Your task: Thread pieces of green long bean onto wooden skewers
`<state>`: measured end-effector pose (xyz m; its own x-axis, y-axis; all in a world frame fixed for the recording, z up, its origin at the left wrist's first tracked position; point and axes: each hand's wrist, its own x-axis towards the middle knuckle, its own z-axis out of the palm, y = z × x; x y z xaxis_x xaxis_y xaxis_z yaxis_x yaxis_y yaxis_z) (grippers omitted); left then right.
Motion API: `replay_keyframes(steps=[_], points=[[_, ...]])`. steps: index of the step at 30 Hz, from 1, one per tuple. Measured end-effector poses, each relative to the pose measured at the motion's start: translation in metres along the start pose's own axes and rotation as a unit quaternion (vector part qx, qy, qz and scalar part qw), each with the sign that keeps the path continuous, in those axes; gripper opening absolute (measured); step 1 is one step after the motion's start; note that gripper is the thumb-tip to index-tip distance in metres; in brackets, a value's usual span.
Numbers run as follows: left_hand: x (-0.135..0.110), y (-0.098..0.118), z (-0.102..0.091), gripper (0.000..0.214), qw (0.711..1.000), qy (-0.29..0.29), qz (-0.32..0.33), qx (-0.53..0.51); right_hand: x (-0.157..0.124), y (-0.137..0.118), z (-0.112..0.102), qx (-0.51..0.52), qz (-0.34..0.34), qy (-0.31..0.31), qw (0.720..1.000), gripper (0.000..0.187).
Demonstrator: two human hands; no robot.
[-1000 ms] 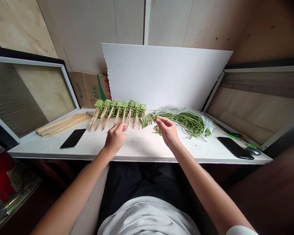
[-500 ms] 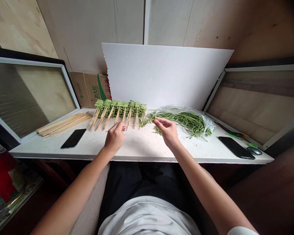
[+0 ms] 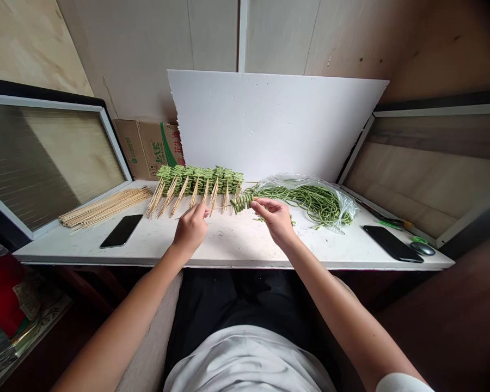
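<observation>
Gripping a thin wooden stick (image 3: 218, 208) in the left hand (image 3: 191, 227), closing thumb and fingers around its left part. Pinching a folded bean (image 3: 242, 203) between thumb and fingertips of the right hand (image 3: 275, 219), clamping down at its right end. Holding both hands apart from each other, joining them only through stick and bean. Carrying the bean on the stick in tight back-and-forth bends, just to the left of the right fingertips. Not being able to tell the tip of the stick from the bean under those fingers. Working over the middle of a white table (image 3: 228, 247), just in front of a row of skewers (image 3: 206, 179) packed with green pieces, lying side by side and pointing their bare ends towards the front edge.

Having loose sticks (image 3: 106, 208) lying in a bundle towards the left end, just beyond a black phone (image 3: 121, 231). Having long beans (image 3: 320, 204) lying tangled in an open clear bag (image 3: 347, 209), just beyond the right hand and reaching off to its right. Having small green bits (image 3: 293, 221) lying beside the same hand, partly hidden by it. Having another phone (image 3: 393, 243) lying near the right end, close to a mouse (image 3: 422, 249) and a green ring (image 3: 420, 239). Facing a white board (image 3: 277, 125) standing behind the table, with a cardboard box (image 3: 147, 149) at its left edge. Wearing a pale shirt (image 3: 249, 359) and dark trousers (image 3: 245, 305).
</observation>
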<state>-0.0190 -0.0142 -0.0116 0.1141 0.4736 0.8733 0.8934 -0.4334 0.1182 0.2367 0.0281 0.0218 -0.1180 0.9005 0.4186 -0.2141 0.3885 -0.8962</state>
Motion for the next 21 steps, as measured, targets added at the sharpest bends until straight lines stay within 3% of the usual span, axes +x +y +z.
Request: replay_keyframes(steps=[6,21], points=[[0.002,-0.001,-0.002,0.038,1.000,0.016,-0.006,-0.023,0.002,0.006,-0.001,0.006,0.005,-0.010,1.000,0.028],[0.001,-0.001,0.004,0.041,0.999,-0.014,-0.029,-0.033,0.007,0.014,-0.007,0.000,0.026,-0.016,1.000,0.043]])
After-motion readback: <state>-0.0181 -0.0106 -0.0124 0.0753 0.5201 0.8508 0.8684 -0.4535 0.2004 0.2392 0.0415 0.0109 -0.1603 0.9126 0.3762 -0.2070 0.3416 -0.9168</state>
